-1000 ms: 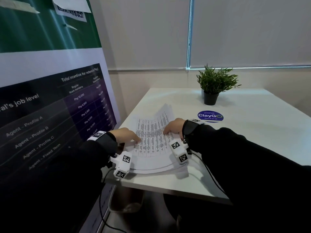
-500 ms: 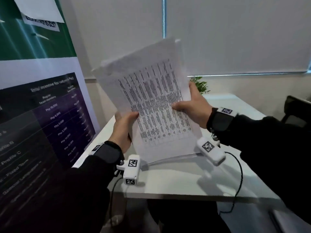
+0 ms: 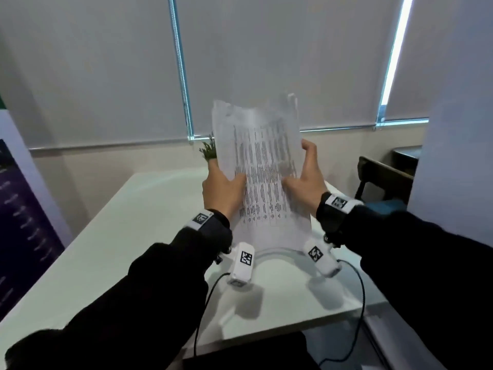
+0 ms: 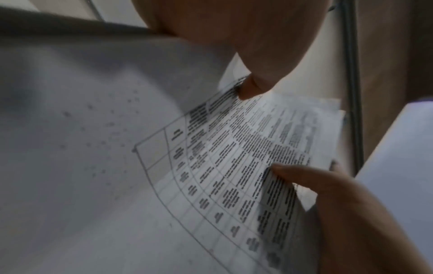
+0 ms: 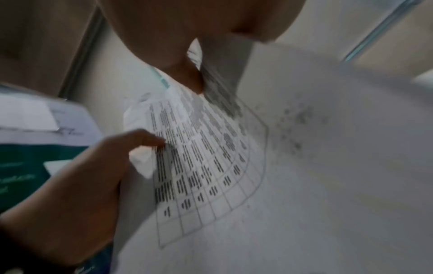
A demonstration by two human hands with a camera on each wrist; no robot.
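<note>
The stack of printed sheets (image 3: 262, 145), flat on the counter (image 3: 128, 236) a second ago and raised off it half a second ago, now stands on end between the person's hands, farther right along the counter. The left grip (image 3: 222, 189) holds the left long edge, thumb on the printed face and fingers behind. The right grip (image 3: 306, 180) holds the right long edge the same way, fingers curled round the back. Both wrist views confirm it: the left thumb (image 4: 249, 90) and the right thumb (image 5: 189, 81) press on the table of text.

The stack's long axis runs upright, tilting slightly away from the person. The two grips sit level with each other on its lower half, neither nearer than the other. The bottom edge hangs directly over the near part of the counter. Whether it touches cannot be told, as the sheets and wrist cameras hide it. The top edge is ragged, with a corner at the far right standing higher than the rest.

Judging from that, the move ahead looks like a straight drop to knock the sheets square, and it depends on the counter lying directly below the short edge. Loosened grips could let the sheets fan.

Behind the paper a potted plant (image 3: 209, 152) peeks out, with window blinds (image 3: 106, 76) beyond and a chair (image 3: 381, 174) at far right.
</note>
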